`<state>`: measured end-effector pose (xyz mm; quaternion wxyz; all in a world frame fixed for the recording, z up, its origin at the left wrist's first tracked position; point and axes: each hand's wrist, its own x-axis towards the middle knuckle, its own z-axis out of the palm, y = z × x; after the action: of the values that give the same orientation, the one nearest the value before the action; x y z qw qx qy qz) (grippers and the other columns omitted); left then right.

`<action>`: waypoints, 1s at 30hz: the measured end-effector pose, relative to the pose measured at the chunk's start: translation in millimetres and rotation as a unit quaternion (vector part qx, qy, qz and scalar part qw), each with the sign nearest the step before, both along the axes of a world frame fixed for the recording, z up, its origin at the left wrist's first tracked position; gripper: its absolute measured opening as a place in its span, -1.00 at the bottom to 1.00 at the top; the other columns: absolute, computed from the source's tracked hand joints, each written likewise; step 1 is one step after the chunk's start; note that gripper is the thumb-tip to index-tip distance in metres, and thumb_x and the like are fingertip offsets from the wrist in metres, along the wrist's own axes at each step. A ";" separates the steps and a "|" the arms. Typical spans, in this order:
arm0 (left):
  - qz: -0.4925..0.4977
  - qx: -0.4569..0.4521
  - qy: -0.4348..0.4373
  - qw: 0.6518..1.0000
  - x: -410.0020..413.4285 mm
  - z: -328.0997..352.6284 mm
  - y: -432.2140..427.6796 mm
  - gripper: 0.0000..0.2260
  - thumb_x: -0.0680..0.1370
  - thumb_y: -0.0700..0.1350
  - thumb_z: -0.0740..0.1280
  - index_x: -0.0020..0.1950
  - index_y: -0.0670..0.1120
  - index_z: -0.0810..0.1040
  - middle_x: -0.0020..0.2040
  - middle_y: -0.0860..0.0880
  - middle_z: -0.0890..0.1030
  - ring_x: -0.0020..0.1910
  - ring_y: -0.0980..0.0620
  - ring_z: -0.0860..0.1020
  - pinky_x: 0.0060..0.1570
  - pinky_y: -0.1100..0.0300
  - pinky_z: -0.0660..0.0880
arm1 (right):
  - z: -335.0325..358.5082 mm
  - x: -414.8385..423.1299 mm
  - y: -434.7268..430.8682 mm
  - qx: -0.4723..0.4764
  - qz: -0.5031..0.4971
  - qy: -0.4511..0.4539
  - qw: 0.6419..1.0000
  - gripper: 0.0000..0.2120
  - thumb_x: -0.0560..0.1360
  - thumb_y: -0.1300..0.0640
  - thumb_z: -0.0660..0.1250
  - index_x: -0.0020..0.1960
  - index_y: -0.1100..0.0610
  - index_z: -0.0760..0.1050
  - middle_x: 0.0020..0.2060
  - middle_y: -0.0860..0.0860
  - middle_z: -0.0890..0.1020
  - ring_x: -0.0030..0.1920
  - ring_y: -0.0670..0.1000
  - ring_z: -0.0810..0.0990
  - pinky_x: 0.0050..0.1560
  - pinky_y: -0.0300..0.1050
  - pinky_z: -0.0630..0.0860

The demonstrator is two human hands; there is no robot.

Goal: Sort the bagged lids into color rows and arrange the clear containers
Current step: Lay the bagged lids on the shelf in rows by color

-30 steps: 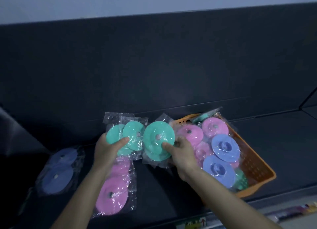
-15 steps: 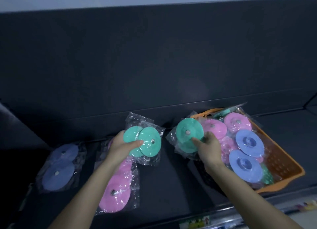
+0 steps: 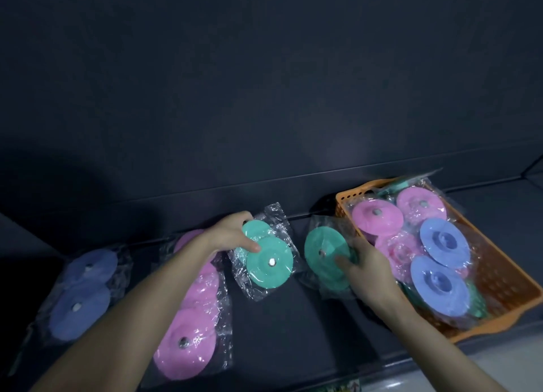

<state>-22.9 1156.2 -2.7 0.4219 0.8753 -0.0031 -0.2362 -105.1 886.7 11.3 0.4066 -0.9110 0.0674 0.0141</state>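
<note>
The left hand [image 3: 232, 236] pinches a teal bag [image 3: 266, 259] just right of the pink row [image 3: 188, 330], long axis pointing away, while the right hand [image 3: 370, 274] grips a second teal bag [image 3: 323, 253] between it and the basket [image 3: 499, 291].

this is looking like a shop: identical bagged lids [image 3: 188, 341] are lying sorted by colour on a dark display shelf [image 3: 279, 333], more are filling an orange stock basket [image 3: 499, 286], and a small label [image 3: 351, 386] is showing at the shelf's front edge.
</note>
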 end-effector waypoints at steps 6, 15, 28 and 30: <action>-0.083 0.049 -0.011 0.995 19.7 -5.0 -0.2 -0.60 0.29 -0.27 0.56 0.05 -0.09 0.51 -0.11 0.01 0.59 -0.15 0.04 0.54 -0.12 0.16 0.49 | 3.4 -3.1 0.8 -0.001 -0.023 -0.048 0.999 -0.94 0.48 0.22 0.34 -0.09 0.22 0.49 -0.30 0.13 0.60 -0.24 0.17 0.57 -0.25 0.05 0.48; -0.165 0.282 -0.176 0.928 -1.5 -1.8 -21.4 -0.25 0.45 0.05 0.42 0.53 -0.07 0.13 0.43 -0.10 0.28 0.40 -0.10 0.27 0.39 0.13 0.21 | -1.9 -11.2 6.0 0.054 -0.053 -0.064 0.995 -0.90 0.45 0.22 0.40 -0.13 0.12 0.48 -0.34 0.02 0.56 -0.28 0.10 0.51 -0.28 -0.05 0.41; -0.095 0.326 -0.166 0.926 -56.3 -42.9 -63.1 -0.30 0.54 0.27 0.15 0.56 0.02 -0.06 0.57 -0.08 -0.15 0.53 -0.14 -0.24 0.48 -0.07 -0.24 | -5.7 -22.3 2.6 0.105 -0.061 -0.058 0.991 -0.81 0.46 0.24 0.39 -0.22 0.02 0.44 -0.36 -0.05 0.54 -0.34 -0.02 0.50 -0.31 -0.11 0.44; -0.076 0.326 -0.165 0.928 -55.3 -43.6 -65.8 -0.29 0.53 0.29 0.14 0.55 0.03 -0.06 0.57 -0.09 -0.14 0.52 -0.14 -0.25 0.48 -0.10 -0.26 | -6.5 -23.7 1.2 0.101 -0.059 -0.054 0.992 -0.78 0.46 0.25 0.40 -0.24 0.00 0.43 -0.36 -0.07 0.55 -0.34 -0.04 0.51 -0.33 -0.18 0.43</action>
<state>-78.2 1090.4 -46.3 0.0872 0.9883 -0.0621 -0.1083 -128.8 887.9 4.8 0.4996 -0.8592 0.0971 -0.0523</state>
